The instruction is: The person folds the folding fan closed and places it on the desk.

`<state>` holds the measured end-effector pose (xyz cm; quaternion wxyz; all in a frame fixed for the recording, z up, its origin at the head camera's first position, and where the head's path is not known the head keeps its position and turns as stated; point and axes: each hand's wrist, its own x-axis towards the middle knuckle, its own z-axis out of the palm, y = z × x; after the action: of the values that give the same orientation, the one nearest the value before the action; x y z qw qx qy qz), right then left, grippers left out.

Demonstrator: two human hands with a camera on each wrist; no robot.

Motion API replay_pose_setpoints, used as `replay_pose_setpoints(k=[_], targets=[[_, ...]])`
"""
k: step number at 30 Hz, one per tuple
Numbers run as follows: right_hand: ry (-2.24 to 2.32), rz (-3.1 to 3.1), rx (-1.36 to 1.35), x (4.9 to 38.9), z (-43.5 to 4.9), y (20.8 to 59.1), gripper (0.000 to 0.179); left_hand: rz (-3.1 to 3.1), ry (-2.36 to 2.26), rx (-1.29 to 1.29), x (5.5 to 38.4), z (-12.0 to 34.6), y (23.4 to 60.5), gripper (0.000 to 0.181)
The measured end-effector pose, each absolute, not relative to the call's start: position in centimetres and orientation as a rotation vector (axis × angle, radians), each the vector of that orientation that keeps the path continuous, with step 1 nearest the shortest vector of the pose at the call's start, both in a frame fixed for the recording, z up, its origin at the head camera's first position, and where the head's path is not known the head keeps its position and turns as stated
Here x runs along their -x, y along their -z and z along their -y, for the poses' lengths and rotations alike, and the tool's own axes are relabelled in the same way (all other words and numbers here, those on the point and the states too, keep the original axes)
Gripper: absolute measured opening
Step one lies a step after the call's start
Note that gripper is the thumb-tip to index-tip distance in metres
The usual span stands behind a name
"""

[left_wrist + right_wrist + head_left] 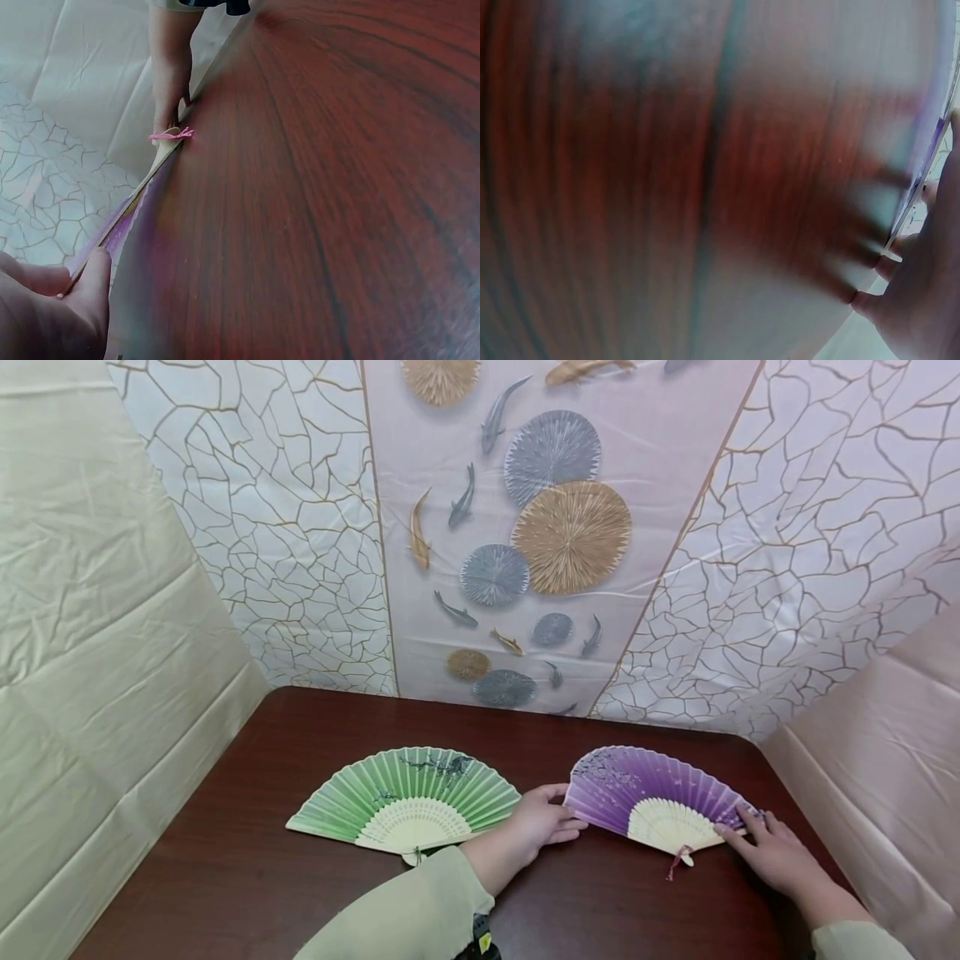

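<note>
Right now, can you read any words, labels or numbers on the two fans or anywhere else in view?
None: the green fan and the purple fan carry only painted branch motifs.
None on the backdrop: fish and round leaf patterns only.

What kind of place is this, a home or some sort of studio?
Most likely a staged recording corner rather than a lived-in room. A dark wooden table is boxed in by hung cloth backdrops, one printed with fish and round leaves. Only two open paper fans, green and purple, lie on it.
</note>
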<state>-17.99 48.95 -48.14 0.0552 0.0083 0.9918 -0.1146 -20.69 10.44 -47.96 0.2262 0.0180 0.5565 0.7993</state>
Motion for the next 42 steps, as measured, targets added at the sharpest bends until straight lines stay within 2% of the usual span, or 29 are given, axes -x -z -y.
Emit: replay_pose_setpoints(k=[5,11,31,35,39,42], targets=[[0.396,-3.018,-0.046,17.7,-49.0,48.5,0.085,-1.571,-2.202,-0.036,20.4,-10.5,47.9,0.058],[0.457,-3.038,-0.056,17.7,-48.9,48.8,0.084,-1.610,-2.236,-0.022,20.2,-10.4,47.7,0.060],[0.934,-3.049,-0.057,16.8,-48.8,47.6,0.081,-1.640,-2.274,-0.194,20.8,-7.5,46.1,0.054],[0.977,-3.132,-0.103,16.7,-48.3,47.5,0.076,-1.665,-2.268,-0.176,20.7,-6.3,45.2,0.053],[1.258,-3.118,-0.083,16.5,-47.7,47.4,0.065,-1.659,-2.268,-0.194,20.9,-5.2,44.7,0.053],[1.734,-2.887,0.023,16.4,-47.2,47.2,0.055,-1.645,-2.277,-0.222,21.1,-4.2,44.7,0.053]])
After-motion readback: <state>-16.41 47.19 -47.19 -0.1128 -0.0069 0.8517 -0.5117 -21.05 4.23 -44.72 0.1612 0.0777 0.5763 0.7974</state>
